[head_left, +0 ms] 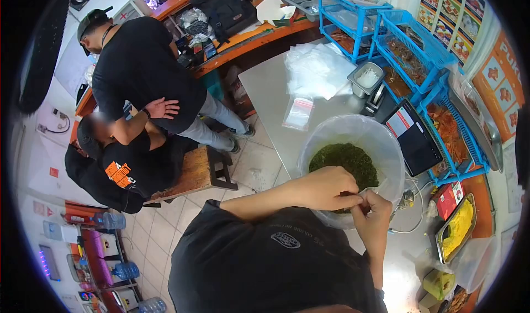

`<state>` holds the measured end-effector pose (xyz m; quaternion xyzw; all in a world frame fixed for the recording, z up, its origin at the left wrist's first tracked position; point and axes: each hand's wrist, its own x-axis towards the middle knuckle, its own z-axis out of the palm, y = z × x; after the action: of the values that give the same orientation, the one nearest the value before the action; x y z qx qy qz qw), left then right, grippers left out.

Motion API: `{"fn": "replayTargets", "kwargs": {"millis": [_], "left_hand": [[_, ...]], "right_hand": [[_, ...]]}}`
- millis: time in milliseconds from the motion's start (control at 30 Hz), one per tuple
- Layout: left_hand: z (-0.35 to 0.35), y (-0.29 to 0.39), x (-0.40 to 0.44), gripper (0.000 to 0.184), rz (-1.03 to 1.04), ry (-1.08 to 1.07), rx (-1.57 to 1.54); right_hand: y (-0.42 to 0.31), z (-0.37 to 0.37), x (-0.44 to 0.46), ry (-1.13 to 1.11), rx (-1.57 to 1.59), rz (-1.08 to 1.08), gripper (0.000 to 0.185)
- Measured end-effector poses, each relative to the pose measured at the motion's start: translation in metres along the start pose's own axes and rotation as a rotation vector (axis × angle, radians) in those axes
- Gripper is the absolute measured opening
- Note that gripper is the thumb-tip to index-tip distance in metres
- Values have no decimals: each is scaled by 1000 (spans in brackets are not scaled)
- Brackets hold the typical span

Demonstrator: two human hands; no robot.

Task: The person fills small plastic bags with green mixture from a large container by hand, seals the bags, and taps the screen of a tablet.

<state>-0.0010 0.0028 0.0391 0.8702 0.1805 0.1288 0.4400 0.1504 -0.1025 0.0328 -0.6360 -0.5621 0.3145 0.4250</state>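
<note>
A large translucent tub (390,158) with dark green flakes (345,161) inside stands on the steel table (262,86). Over the tub's near side, my left hand (331,187) and my right hand (373,211) meet with fingers pinched together. Whatever is between the fingertips is too small to make out. A stack of clear plastic bags (317,70) lies beyond the tub, with a small bag with a white label (300,112) nearer to it.
Blue stacked baskets (406,48), a metal container (366,79) and a black tablet (414,139) stand at the back right. A tray of yellow food (457,230) is at the right. Two people are at the left, near a wooden bench (190,175).
</note>
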Motion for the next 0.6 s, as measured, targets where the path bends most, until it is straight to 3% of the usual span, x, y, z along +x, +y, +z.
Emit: {"fn": "replayTargets", "kwargs": {"millis": [133,367,467,533,600], "left_hand": [[1,-10,0,20,109,14,-60],[3,-8,-4,14,131,117,109],[-3,-3,-6,16,196,73,41],[-6,-2,-8,18,246,-8,-82],[-1,-2,-7,17,207,247,188]], "right_hand": [[-2,3,-3,18,13,-25,11],[-3,9,-3,97,-77,-150,2],[-13,-1,-5,-106,-72,-96,5],[-3,0,-7,-88,-4,-130,8],[4,1,-6,15,-86,-112,10]]}}
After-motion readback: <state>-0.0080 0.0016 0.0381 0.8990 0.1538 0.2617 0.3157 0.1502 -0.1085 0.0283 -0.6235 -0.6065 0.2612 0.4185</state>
